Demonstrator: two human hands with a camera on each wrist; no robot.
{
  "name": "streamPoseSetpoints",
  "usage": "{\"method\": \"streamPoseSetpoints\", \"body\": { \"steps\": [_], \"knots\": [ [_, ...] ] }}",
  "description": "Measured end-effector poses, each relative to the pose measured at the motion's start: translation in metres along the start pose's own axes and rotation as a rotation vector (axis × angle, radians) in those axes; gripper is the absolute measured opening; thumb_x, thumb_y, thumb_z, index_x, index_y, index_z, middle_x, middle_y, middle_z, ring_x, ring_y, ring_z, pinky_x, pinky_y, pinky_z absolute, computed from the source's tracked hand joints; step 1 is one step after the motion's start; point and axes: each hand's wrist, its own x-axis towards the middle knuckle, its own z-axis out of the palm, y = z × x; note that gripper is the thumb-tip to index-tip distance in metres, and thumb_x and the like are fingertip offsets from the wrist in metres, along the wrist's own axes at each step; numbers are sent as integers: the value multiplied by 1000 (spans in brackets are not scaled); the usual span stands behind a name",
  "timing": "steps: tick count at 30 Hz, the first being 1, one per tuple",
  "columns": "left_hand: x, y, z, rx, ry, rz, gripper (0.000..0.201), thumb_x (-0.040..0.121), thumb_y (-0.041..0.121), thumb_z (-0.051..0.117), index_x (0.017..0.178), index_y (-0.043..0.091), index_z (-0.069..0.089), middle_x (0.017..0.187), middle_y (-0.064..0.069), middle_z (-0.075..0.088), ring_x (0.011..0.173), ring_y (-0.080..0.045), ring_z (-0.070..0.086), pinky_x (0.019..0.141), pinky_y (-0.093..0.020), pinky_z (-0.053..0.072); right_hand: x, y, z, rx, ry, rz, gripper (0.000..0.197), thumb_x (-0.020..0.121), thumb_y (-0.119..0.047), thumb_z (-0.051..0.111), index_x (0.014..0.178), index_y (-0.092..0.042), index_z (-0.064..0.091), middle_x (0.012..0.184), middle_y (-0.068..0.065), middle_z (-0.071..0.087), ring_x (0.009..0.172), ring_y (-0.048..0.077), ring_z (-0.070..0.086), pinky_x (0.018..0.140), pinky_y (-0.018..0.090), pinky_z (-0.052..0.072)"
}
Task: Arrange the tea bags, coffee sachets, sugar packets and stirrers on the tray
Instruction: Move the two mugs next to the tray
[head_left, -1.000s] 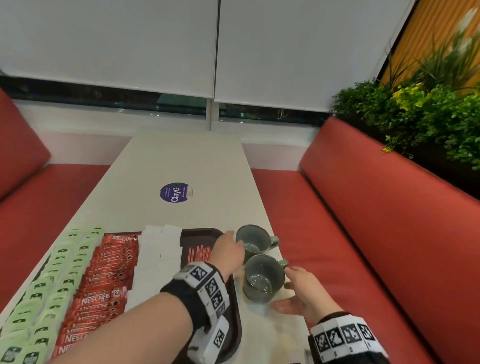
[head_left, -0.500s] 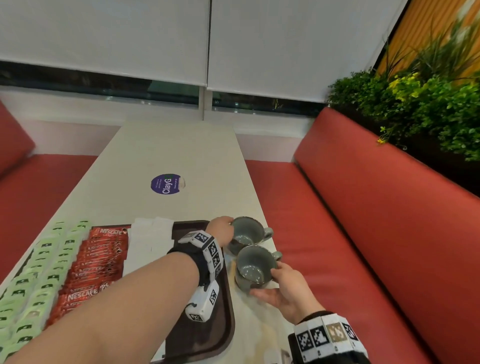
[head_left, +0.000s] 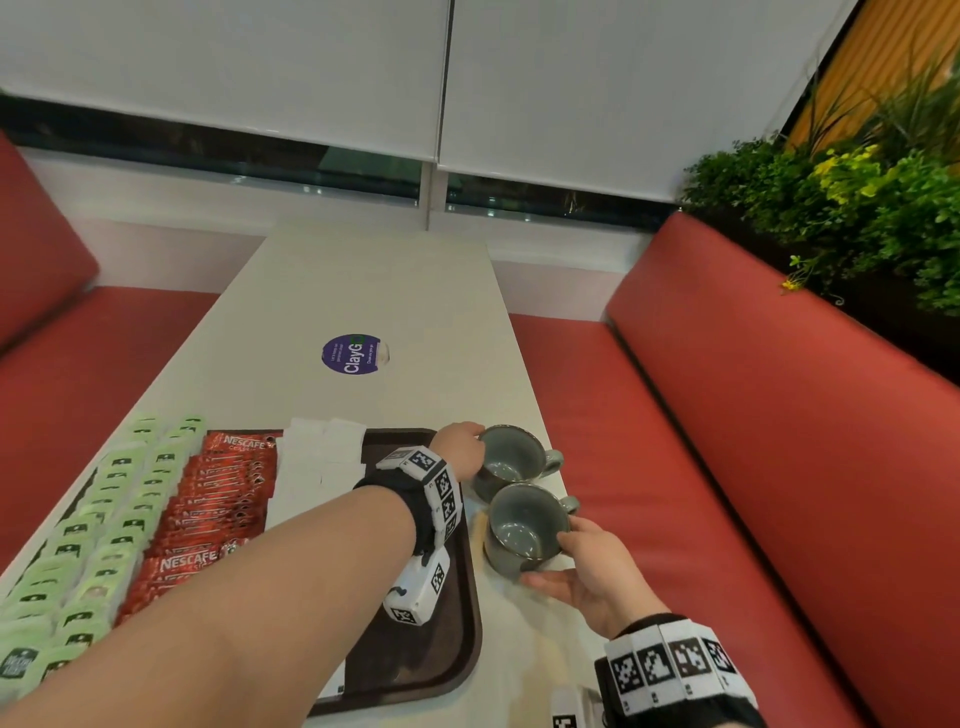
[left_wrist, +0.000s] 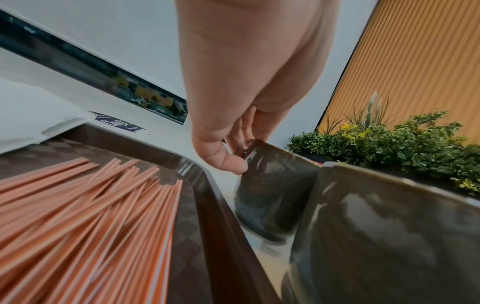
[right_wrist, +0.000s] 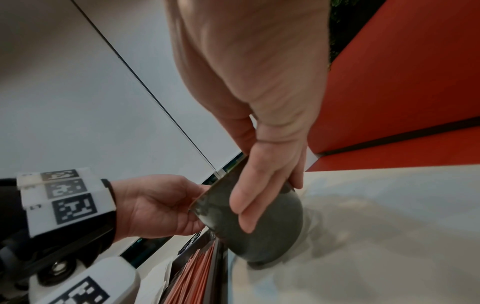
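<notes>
The brown tray (head_left: 447, 654) lies on the white table. It carries rows of green tea bags (head_left: 93, 525), red Nescafe sachets (head_left: 208, 499) and white sugar packets (head_left: 322, 457). The orange stirrers (left_wrist: 91, 216) show in the left wrist view; my left forearm hides them from the head view. Two grey mugs stand on the table just right of the tray. My left hand (head_left: 465, 449) pinches the rim of the far mug (head_left: 514, 460), thumb (left_wrist: 228, 162) outside. My right hand (head_left: 571, 558) is wrapped round the near mug (head_left: 522, 532), fingers (right_wrist: 249, 205) down its side.
The table's right edge (head_left: 556, 447) runs close beside the mugs, with a red bench seat (head_left: 649, 467) below it. A purple round sticker (head_left: 355, 354) marks the table farther back. Green plants (head_left: 857, 218) stand behind the bench back.
My right hand has closed in from beside the near mug to hold it. The left hand has shifted round the far mug's rim. The head view has swung a little.
</notes>
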Motion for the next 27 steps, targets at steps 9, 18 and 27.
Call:
{"method": "streamPoseSetpoints", "body": {
  "steps": [9, 18, 27],
  "knots": [
    [1, 3, -5, -6, -19, -19, 42, 99, 9, 36, 141, 6, 41, 148, -8, 39, 134, -24, 39, 110, -28, 29, -1, -1, -4, -13, -29, -2, 35, 98, 5, 31, 124, -11, 47, 113, 15, 55, 85, 46, 68, 57, 40, 61],
    [-5, 6, -10, -22, -19, -20, 40, 99, 8, 37, 138, 3, 44, 144, -12, 44, 131, -26, 43, 108, -31, 33, 0, -1, -2, -75, 9, 3, 38, 98, 4, 30, 128, -9, 47, 125, 18, 51, 81, 46, 69, 62, 41, 61],
    [-11, 10, -11, -84, -12, -51, 37, 96, 7, 42, 131, 5, 53, 132, -16, 55, 122, -29, 51, 100, -32, 41, -6, -5, 5, -53, 56, 10, 38, 97, 6, 31, 128, -7, 48, 125, 19, 50, 90, 48, 65, 56, 41, 60]
  ]
}}
